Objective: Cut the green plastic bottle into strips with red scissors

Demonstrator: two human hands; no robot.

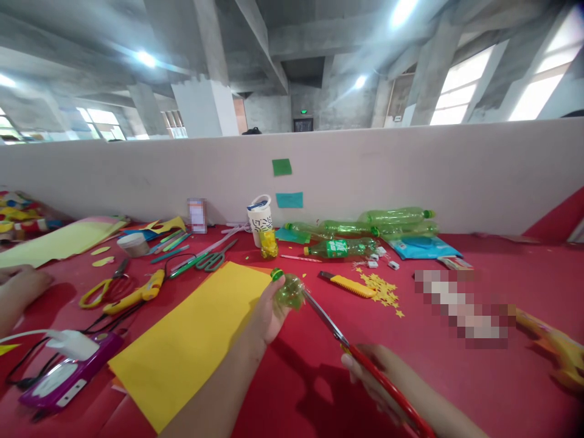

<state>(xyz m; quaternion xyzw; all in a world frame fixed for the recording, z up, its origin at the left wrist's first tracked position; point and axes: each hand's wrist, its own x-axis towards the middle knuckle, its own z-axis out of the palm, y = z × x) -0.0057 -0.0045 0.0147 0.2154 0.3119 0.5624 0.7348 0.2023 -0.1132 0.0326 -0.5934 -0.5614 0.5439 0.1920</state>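
Note:
My left hand (272, 313) grips the cut-off top of a green plastic bottle (291, 292), its green cap pointing up and to the left. In my right hand (376, 368) is a pair of red-handled scissors (329, 322), whose blades reach up to the bottle piece's right edge. Whether the blades are around the plastic or just touching it, I cannot tell. Under my left forearm lies a yellow sheet (201, 340). Beyond the hands, a yellow utility knife (349, 285) rests beside a pile of small yellow stars (383, 289).
Several green bottles (396, 216) lie along the white partition (387, 173). A patterned cup (261, 220) stands behind the yellow sheet. To the left are a yellow glue gun (137, 293), more scissors (95, 293) and a purple power strip (73, 371). Another person's hand (22, 289) rests at the left edge.

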